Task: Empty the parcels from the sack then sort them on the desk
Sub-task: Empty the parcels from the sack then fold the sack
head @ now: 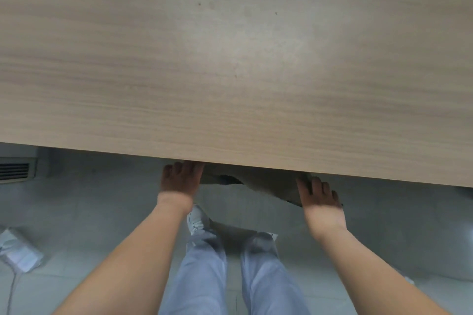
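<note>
The brown sack point(266, 184) shows just below the bench point(230, 71) near edge, partly hidden under it, between the two hands. The left hand point(180, 183) is at the sack's left edge, its fingers point(189, 169) reaching up to the bench rim. The right hand point(320, 198) lies over the sack's right side. The blur makes it impossible to tell whether either hand's fingers are grasping the cloth. Well to the left of the left fingers, a white wrapped bundle point(18, 250) lies on the floor point(102, 199).
</note>
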`<state>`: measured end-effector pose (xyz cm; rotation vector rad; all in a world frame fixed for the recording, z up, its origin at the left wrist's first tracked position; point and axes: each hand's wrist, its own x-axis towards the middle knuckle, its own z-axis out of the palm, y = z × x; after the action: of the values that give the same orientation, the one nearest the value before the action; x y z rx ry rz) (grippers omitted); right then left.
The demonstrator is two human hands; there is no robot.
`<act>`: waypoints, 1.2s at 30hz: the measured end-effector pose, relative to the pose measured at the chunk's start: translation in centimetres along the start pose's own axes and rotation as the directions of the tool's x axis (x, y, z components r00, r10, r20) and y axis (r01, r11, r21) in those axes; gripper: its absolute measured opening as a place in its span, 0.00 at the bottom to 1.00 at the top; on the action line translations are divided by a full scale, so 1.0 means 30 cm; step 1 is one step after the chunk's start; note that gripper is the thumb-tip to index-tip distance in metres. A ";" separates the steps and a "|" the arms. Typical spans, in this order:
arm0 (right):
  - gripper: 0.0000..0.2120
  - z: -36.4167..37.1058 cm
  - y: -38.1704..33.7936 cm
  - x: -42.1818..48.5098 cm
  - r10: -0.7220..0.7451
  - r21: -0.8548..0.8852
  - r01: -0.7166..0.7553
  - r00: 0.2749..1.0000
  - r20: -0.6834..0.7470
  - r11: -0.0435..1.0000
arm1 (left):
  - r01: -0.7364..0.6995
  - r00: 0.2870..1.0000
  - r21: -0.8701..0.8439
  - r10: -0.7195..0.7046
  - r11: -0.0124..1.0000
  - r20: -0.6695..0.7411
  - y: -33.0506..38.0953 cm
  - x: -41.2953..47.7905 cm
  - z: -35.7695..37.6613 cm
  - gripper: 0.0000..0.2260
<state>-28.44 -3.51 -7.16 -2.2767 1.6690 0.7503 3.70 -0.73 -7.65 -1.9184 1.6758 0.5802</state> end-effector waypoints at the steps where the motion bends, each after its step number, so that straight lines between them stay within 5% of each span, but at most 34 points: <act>1: 0.37 0.003 -0.005 0.004 0.007 0.013 -0.007 1.000 0.000 1.000 | 0.010 1.000 -0.003 -0.010 1.000 -0.024 -0.005 0.007 0.012 0.36; 5: 0.30 0.009 -0.020 0.023 0.041 0.013 -0.043 0.992 0.120 0.999 | 0.027 1.000 0.025 -0.026 0.999 -0.014 -0.032 0.029 0.064 0.22; 9: 0.23 0.000 -0.035 0.031 -0.004 0.070 -0.010 0.979 0.202 0.997 | 0.074 0.991 -0.029 -0.070 0.997 0.117 -0.047 0.046 0.104 0.19; 17: 0.14 -0.013 -0.056 -0.007 -0.027 0.237 -0.051 0.949 0.316 0.970 | -0.082 0.965 -0.293 0.149 0.953 0.217 -0.004 -0.009 0.128 0.14; 22: 0.10 -0.048 -0.009 -0.055 -0.029 0.321 -0.068 0.957 0.287 0.945 | -0.096 0.970 -0.384 0.173 0.918 0.172 0.022 -0.079 0.108 0.17; 30: 0.10 -0.189 0.029 -0.189 -0.057 0.465 -0.034 0.982 0.180 0.885 | -0.144 0.982 -0.599 0.191 0.788 0.014 -0.007 -0.238 -0.044 0.03; 36: 0.07 -0.325 0.055 -0.294 -0.066 0.544 0.030 0.997 0.047 0.838 | -0.189 0.982 -0.648 0.125 0.738 -0.144 -0.044 -0.366 -0.191 0.12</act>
<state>-29.32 -1.28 5.87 -1.8584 1.5383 0.2740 3.35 4.15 3.80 -2.3063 1.8616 1.3249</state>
